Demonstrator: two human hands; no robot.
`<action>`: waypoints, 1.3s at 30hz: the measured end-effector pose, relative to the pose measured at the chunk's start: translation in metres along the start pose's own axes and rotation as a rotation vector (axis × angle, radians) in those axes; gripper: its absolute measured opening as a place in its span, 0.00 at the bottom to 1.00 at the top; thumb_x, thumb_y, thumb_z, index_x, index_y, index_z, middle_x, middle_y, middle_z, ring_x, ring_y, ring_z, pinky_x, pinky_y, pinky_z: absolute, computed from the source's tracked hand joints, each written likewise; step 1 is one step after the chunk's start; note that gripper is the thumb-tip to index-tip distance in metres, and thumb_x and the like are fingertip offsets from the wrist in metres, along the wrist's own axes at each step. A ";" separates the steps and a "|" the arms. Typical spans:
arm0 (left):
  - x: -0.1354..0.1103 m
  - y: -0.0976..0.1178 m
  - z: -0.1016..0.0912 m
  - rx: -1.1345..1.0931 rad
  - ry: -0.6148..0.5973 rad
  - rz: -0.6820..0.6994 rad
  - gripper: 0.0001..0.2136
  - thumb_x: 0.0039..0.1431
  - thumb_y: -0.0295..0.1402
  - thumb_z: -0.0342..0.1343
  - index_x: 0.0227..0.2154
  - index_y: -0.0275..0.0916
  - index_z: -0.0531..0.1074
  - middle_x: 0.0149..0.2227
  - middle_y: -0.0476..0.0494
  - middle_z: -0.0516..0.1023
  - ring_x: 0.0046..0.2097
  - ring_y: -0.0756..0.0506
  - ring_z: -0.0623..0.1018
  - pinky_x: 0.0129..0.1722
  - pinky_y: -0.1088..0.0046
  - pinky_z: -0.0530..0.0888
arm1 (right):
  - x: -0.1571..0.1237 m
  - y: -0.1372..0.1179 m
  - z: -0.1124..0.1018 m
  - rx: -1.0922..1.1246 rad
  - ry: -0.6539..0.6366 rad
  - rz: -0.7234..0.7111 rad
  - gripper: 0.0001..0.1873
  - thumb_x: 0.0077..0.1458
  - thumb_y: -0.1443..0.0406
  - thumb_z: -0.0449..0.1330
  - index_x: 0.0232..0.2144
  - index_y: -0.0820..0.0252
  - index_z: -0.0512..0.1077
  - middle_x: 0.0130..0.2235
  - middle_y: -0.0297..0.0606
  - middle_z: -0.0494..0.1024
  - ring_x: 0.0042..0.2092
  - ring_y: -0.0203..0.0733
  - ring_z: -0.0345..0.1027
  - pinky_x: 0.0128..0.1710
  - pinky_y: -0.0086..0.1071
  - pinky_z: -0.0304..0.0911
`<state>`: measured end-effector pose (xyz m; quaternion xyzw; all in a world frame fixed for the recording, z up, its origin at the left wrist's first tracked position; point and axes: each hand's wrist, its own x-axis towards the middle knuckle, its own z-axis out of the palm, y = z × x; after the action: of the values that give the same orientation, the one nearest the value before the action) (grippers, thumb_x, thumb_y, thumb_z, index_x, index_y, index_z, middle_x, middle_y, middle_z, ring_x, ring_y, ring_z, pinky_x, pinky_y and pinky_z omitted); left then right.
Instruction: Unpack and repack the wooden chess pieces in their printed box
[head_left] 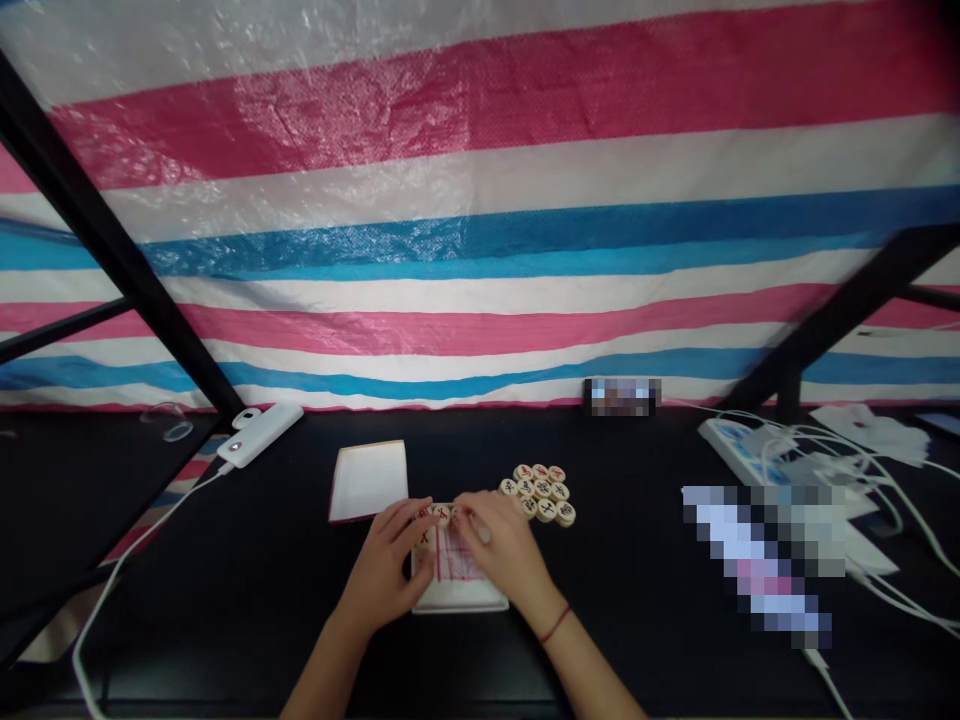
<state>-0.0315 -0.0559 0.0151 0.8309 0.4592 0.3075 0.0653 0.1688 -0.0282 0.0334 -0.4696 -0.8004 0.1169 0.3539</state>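
A shallow white box (461, 604) lies on the black table with a folded paper board printed with red lines (459, 555) inside. Round Chinese chess pieces (441, 515) stand in a row along the box's far edge, and another piece (424, 538) sits below them at the left. Over the box's left side is my left hand (390, 555), its fingertips touching the row and its thumb apart. My right hand (499, 535) reaches over the right side, fingers closed on a piece at the row's right end, which they partly hide.
Several more chess pieces (541, 490) stand in low stacks right of the box. The white-lined box lid (370, 482) lies at the left. Further out are a white power bank (262, 433) with a cable, a phone (621, 397), a power strip (727, 450) and tangled cables.
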 end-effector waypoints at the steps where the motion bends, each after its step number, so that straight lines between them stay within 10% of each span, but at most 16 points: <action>1: 0.000 0.002 0.000 0.006 -0.018 0.008 0.19 0.56 0.28 0.52 0.52 0.43 0.69 0.58 0.39 0.70 0.59 0.39 0.67 0.57 0.55 0.68 | 0.005 0.010 -0.008 -0.038 0.036 0.052 0.09 0.60 0.67 0.52 0.38 0.58 0.73 0.37 0.39 0.78 0.40 0.43 0.70 0.43 0.35 0.57; 7: 0.000 0.012 0.009 0.000 -0.109 0.038 0.23 0.56 0.32 0.54 0.57 0.44 0.65 0.64 0.40 0.60 0.64 0.36 0.59 0.60 0.52 0.64 | 0.042 0.058 -0.043 -0.402 -0.238 0.475 0.14 0.60 0.61 0.53 0.45 0.58 0.72 0.45 0.43 0.75 0.39 0.43 0.73 0.36 0.31 0.60; 18: 0.004 0.010 0.019 -0.040 -0.100 0.052 0.22 0.57 0.31 0.52 0.57 0.43 0.64 0.63 0.38 0.60 0.65 0.36 0.58 0.60 0.51 0.63 | 0.080 0.075 -0.042 -0.453 -0.532 0.519 0.12 0.49 0.67 0.62 0.39 0.61 0.76 0.42 0.48 0.79 0.45 0.49 0.74 0.39 0.31 0.63; 27: 0.012 -0.004 0.011 0.054 0.056 -0.083 0.19 0.58 0.34 0.53 0.53 0.42 0.67 0.56 0.37 0.69 0.59 0.38 0.67 0.58 0.53 0.66 | 0.089 0.071 -0.048 -0.465 -0.581 0.504 0.16 0.44 0.70 0.66 0.39 0.63 0.77 0.43 0.52 0.79 0.45 0.52 0.75 0.40 0.32 0.66; 39: 0.016 0.004 0.018 0.196 -0.180 -0.185 0.26 0.51 0.27 0.52 0.56 0.40 0.66 0.56 0.40 0.72 0.61 0.37 0.66 0.61 0.47 0.60 | 0.086 0.076 -0.052 -0.285 -0.425 0.477 0.15 0.49 0.65 0.66 0.41 0.64 0.76 0.38 0.48 0.81 0.40 0.49 0.77 0.40 0.32 0.65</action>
<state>-0.0128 -0.0425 0.0095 0.8116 0.5539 0.1779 0.0528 0.2283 0.0767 0.0708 -0.6534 -0.7320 0.1785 0.0729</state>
